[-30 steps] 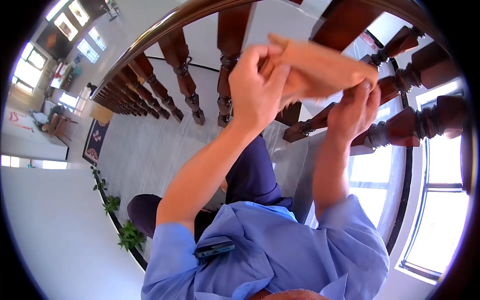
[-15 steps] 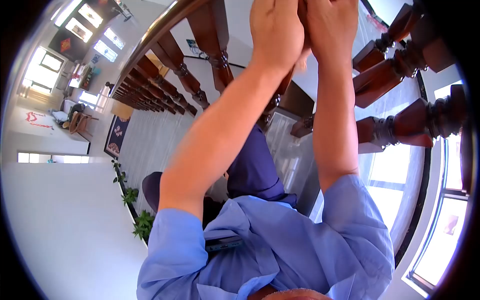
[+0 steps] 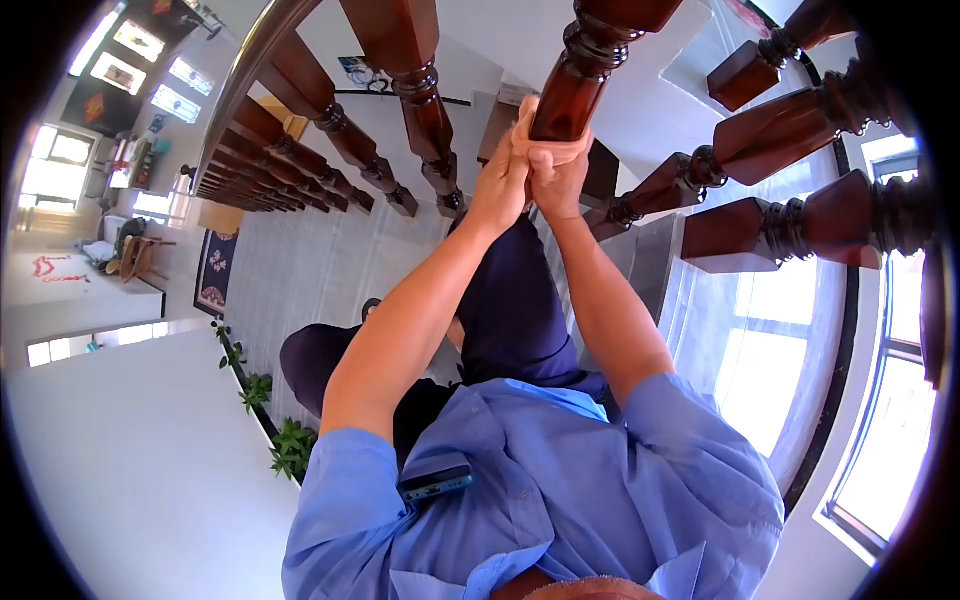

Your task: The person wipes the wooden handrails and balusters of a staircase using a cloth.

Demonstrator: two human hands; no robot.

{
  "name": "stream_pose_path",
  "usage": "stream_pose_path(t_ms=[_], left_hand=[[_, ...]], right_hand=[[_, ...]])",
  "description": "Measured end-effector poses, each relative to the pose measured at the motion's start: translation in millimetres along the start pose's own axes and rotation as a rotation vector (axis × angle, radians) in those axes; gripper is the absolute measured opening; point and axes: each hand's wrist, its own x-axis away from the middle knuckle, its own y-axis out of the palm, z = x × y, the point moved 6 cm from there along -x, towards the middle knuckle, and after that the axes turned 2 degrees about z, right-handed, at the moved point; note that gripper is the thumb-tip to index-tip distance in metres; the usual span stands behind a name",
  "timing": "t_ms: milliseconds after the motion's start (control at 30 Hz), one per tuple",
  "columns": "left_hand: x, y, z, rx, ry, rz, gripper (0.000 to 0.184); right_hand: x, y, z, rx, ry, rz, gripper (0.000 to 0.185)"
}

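Observation:
An orange cloth [image 3: 562, 150] is wrapped round the lower part of a dark red wooden baluster [image 3: 572, 95]. My left hand [image 3: 502, 185] presses the cloth from the left side, its fingers closed on it. On the right side my right hand [image 3: 560, 185] grips the same cloth, its thumb showing on the near face. Both hands are close together at the post, and the far side of the cloth is hidden behind the wood.
More balusters [image 3: 420, 110] run along both sides under a curved handrail [image 3: 245, 75]. A phone [image 3: 436, 483] sits in the shirt pocket. Green plants [image 3: 292, 448] line the white wall's edge. A cardboard box [image 3: 500, 115] is behind the balusters.
The cloth, earlier stretched in the air between both hands, is now around the baluster. My hands have come together and moved down from the frame's top edge.

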Motion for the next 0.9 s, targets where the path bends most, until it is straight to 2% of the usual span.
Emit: stream_pose_path(t_ms=[33,67,133,200,300,333,367,400,467,600,667,800,833,867,900], left_hand=[[-4.2,-1.3,-26.5,0.047,-0.104,-0.033,0.048],[-4.6,-2.6,-22.7,0.051,-0.102,-0.033,0.048],[-6.3,-7.2,-11.5,-0.213,-0.167,-0.019,0.042],[-5.8,-13.4,-3.5,-0.290,-0.152,0.004,0.040],[7.5,-24.4,1.3,-0.399,-0.167,0.096,0.032],[15.6,-28.9,2.9,-0.428,-0.204,0.153,0.027],[23.3,-31.2,17.3,-0.363,-0.175,0.206,0.024],[30.3,-34.0,30.5,-0.299,-0.146,0.254,0.022],[35.6,-42.8,42.6,-0.293,-0.100,0.284,0.022],[36.9,-80.3,99.2,-0.312,0.069,0.483,0.022],[35.3,-102.5,122.0,-0.169,0.157,0.590,0.023],[10.0,-141.3,146.7,-0.084,0.348,0.741,0.026],[6.2,-144.7,160.4,-0.155,0.408,0.799,0.027],[3.4,-146.7,174.3,-0.228,0.463,0.863,0.029],[-3.2,-148.4,181.8,-0.166,0.445,0.873,0.029]], right_hand=[[5.1,-0.7,14.1,0.004,-0.001,0.002,0.087],[7.6,0.8,26.2,0.032,-0.015,-0.068,0.082],[10.3,0.4,30.1,0.061,-0.040,-0.149,0.079],[13.3,-0.8,28.3,0.047,0.038,-0.210,0.069],[18.7,-14.9,6.0,0.426,0.086,-0.313,0.051],[22.5,-21.9,-2.8,0.439,0.043,-0.228,0.044],[32.3,-30.8,-24.2,0.408,0.246,-0.100,0.042],[36.9,-34.6,-40.1,0.475,0.237,-0.031,0.025],[45.4,-29.5,-66.2,0.403,0.147,-0.043,0.026],[27.2,0.0,-124.3,0.359,-0.024,-0.102,0.025],[10.2,19.6,-134.0,0.215,0.232,-0.163,0.026],[-28.1,61.1,-169.2,-0.019,0.013,-0.025,0.022],[-40.8,73.2,-168.5,-0.113,0.095,-0.013,0.020],[-51.0,79.8,-203.6,-0.126,-0.078,0.002,0.017],[-61.8,86.7,-217.0,-0.138,-0.155,0.012,0.020]])
